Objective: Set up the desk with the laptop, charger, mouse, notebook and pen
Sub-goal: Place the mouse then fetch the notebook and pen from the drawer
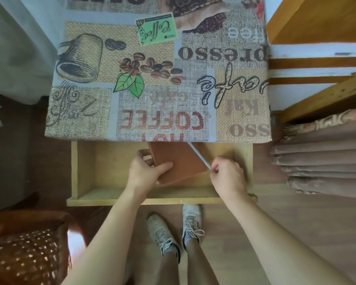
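A brown notebook (pixel 180 161) lies tilted inside the open wooden drawer (pixel 86 165) below the desk's front edge. My left hand (pixel 147 170) grips the notebook's left edge, thumb on its cover. A thin grey pen (pixel 198 155) slants across the notebook's right side, and my right hand (pixel 227 174) pinches its near end. The desk (pixel 158 68) is covered by a coffee-print cloth. No laptop, charger or mouse is in view.
A wooden shelf unit (pixel 321 58) stands right of the desk, with folded brown fabric (pixel 321 159) below it. A chair with a dotted brown cushion (pixel 25 254) sits at the lower left. A pale curtain (pixel 19 48) hangs at the left. My feet in white sneakers (pixel 173 231) stand before the drawer.
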